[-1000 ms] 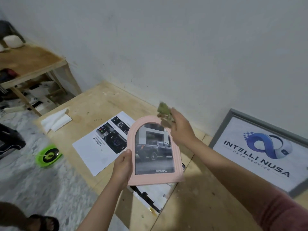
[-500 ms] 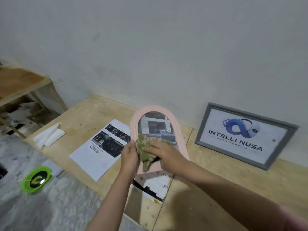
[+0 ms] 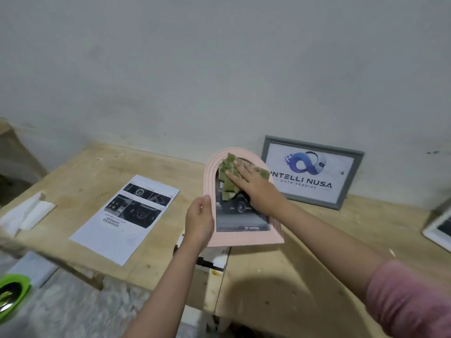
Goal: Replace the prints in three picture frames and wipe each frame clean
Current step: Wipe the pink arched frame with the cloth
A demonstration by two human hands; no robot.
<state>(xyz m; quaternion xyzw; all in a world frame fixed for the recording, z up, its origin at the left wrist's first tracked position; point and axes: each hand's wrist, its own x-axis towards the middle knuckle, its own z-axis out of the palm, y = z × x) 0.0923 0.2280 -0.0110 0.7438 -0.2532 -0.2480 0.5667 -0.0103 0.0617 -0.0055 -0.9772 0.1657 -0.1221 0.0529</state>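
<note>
A pink arched picture frame [image 3: 253, 238] with a car print behind its glass is held tilted above the wooden table [image 3: 305, 264]. My left hand [image 3: 199, 222] grips the frame's left edge, thumb on the front. My right hand [image 3: 253, 184] lies flat, fingers straight, and presses a green cloth [image 3: 225, 186] against the upper glass. A grey rectangular frame [image 3: 351, 181] with a blue logo print leans on the wall behind. A white frame [image 3: 436, 230] shows partly at the right edge.
A loose printed sheet [image 3: 122, 228] lies on the table to the left, with folded white tissue [image 3: 26, 213] further left. More papers [image 3: 210, 259] lie under the pink frame. A green round object [image 3: 11, 296] sits on the floor at bottom left.
My right hand brought the green cloth down onto the glass, then slid it up to the arch. The left hand keeps its hold on the frame's left edge.
</note>
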